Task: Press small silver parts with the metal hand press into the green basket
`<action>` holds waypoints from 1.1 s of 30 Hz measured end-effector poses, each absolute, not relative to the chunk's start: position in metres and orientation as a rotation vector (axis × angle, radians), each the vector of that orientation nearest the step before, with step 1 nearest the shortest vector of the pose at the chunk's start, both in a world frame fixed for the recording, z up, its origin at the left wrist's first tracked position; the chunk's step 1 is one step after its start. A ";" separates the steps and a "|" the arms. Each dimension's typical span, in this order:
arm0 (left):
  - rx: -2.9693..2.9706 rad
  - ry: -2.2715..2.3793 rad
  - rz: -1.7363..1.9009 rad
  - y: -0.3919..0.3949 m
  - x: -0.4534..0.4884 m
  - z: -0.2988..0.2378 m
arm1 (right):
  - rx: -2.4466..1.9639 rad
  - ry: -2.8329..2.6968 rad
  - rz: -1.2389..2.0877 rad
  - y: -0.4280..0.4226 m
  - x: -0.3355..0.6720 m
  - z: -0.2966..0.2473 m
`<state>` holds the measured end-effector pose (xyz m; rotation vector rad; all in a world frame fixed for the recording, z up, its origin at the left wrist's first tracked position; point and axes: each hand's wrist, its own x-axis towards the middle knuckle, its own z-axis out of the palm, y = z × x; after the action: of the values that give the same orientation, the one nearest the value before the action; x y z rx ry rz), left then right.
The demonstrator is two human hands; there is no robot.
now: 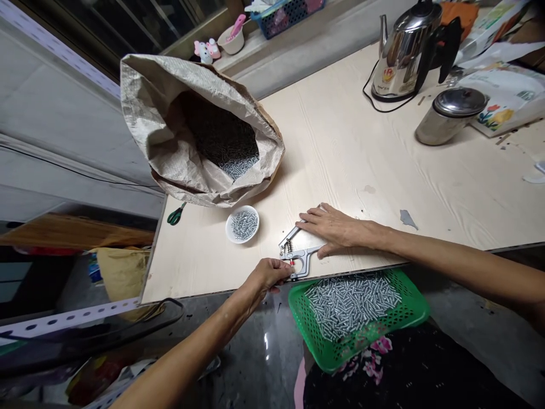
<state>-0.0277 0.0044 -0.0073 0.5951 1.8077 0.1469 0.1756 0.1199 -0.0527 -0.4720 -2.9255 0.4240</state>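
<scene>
Grey metal hand press pliers (303,262) with a spring and a small red part at the jaw lie at the table's front edge. My right hand (336,227) is on their spread handles, fingers over the upper one and thumb by the lower. At the jaw, my left hand (272,272) is closed in a pinch; what its fingertips hold is hidden. Just left of the pliers stands a white bowl (228,228) of small silver metal pieces. Below the table edge, a green basket (313,346) holds many similar silver pieces.
A large woven sack (140,113) with metal pieces inside stands open at the back left. Green-handled scissors (175,216) lie near the left edge. At the back right are a steel kettle (402,57), a lidded metal canister (447,116) and plastic bags (506,94).
</scene>
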 end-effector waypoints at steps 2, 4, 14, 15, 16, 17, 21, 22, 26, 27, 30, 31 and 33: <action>0.592 1.819 0.151 0.005 -0.027 -0.006 | -0.523 -2.937 0.400 0.117 0.174 -0.050; 0.596 1.818 0.152 0.005 -0.026 -0.006 | -0.633 -2.918 0.369 0.114 0.174 -0.048; 0.658 1.818 0.142 0.002 -0.028 -0.010 | -0.823 -2.816 0.464 0.104 0.179 -0.045; 0.660 1.817 0.133 0.002 -0.028 -0.009 | -0.807 -2.806 0.492 0.104 0.181 -0.045; 0.665 1.815 0.126 0.003 -0.027 -0.007 | -0.801 -2.798 0.513 0.104 0.184 -0.046; 0.672 1.810 0.122 0.003 -0.027 -0.006 | -0.808 -2.796 0.528 0.103 0.187 -0.046; 0.764 1.789 0.053 0.001 -0.026 -0.001 | -0.914 -2.809 0.511 0.096 0.194 -0.040; 0.848 1.821 0.010 -0.001 -0.025 0.000 | -0.928 -2.812 0.498 0.094 0.194 -0.037; 1.597 2.103 -0.010 -0.004 -0.011 0.000 | -0.914 -2.824 0.456 0.089 0.192 -0.034; 1.815 2.101 0.035 -0.003 -0.007 -0.003 | -0.914 -2.821 0.451 0.089 0.191 -0.034; 2.260 1.838 0.116 0.011 0.006 -0.014 | -0.899 -2.809 0.473 0.090 0.193 -0.036; 2.337 1.737 0.106 0.017 0.008 -0.018 | -0.881 -2.805 0.495 0.091 0.195 -0.037; 2.416 1.604 0.044 0.030 0.011 -0.023 | -0.866 -2.786 0.537 0.091 0.199 -0.038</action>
<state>0.0110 0.0298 -0.0234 2.4156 1.6045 0.0443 0.1989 0.0914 -0.0378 -0.8657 -2.7862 0.5369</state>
